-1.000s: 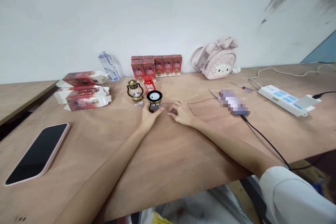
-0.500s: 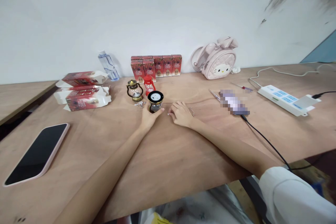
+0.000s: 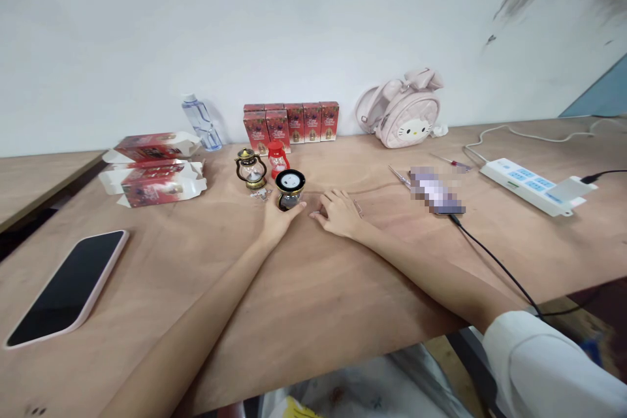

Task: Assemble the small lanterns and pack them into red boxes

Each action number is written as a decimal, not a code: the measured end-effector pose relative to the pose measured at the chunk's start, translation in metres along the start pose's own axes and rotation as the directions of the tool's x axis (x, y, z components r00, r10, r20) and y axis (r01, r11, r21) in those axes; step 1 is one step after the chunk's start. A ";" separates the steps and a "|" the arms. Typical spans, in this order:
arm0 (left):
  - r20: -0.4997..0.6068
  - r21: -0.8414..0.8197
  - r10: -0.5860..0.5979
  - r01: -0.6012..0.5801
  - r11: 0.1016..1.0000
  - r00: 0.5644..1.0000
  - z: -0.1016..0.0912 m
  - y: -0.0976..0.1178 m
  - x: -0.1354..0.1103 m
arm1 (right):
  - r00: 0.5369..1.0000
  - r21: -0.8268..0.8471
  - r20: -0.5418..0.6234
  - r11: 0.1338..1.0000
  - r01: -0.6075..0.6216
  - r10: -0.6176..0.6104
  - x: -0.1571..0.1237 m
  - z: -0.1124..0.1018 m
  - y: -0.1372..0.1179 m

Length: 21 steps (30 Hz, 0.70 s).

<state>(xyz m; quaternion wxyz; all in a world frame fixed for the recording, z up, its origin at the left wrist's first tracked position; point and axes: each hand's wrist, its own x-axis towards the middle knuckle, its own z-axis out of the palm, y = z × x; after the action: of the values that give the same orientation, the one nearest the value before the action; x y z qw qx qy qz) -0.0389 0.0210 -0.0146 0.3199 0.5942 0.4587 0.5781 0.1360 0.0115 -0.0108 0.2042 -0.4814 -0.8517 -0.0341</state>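
Observation:
A small lantern [image 3: 290, 184] stands bottom up on the table, its round base with a white disc facing me. My left hand [image 3: 280, 219] is wrapped around its near side. To the right of it, my right hand [image 3: 337, 214] rests on the wood, fingers curled and fingertips low at the surface; anything in them is too small to make out. Beside that hand lies a thin wire piece [image 3: 359, 208]. A bronze-coloured lantern [image 3: 251, 170] and a red lantern [image 3: 277, 161] stand upright just behind, with small loose pieces [image 3: 260, 194] in front of the bronze one.
Several red boxes [image 3: 304, 123] line the wall beside a pink bag [image 3: 410, 119]. Opened cartons [image 3: 161, 183], a bottle [image 3: 202, 123] and a phone [image 3: 68, 287] are on the left. Rightward lie tweezers [image 3: 399, 176], a cabled phone [image 3: 435, 191], a screwdriver [image 3: 458, 164] and a power strip [image 3: 531, 184].
My right hand's fingertips have shifted slightly left and lower at the table. My left hand and the lantern stay in place.

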 end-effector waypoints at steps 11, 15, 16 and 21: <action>0.007 0.013 0.007 -0.007 1.000 1.000 0.000 -0.001 0.000 | 1.000 0.042 0.006 0.999 -0.005 0.005 0.002 0.003 0.001; 0.013 0.026 0.012 -0.013 1.000 1.000 0.000 0.000 0.000 | 1.000 0.035 0.003 0.999 0.002 -0.002 0.002 0.002 0.000; 0.014 0.027 0.012 -0.013 1.000 1.000 0.000 0.000 0.000 | 1.000 0.032 0.000 0.999 0.011 -0.011 0.002 0.001 0.000; 0.016 0.041 0.019 -0.019 0.999 1.000 0.000 0.000 0.000 | 0.997 -0.040 0.020 0.996 0.077 -0.076 0.001 0.000 -0.001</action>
<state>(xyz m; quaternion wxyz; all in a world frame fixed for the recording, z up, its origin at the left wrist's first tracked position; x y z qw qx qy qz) -0.0391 0.0209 -0.0141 0.3056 0.6094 0.4624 0.5670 0.1345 0.0115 -0.0107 0.1848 -0.4530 -0.8704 -0.0548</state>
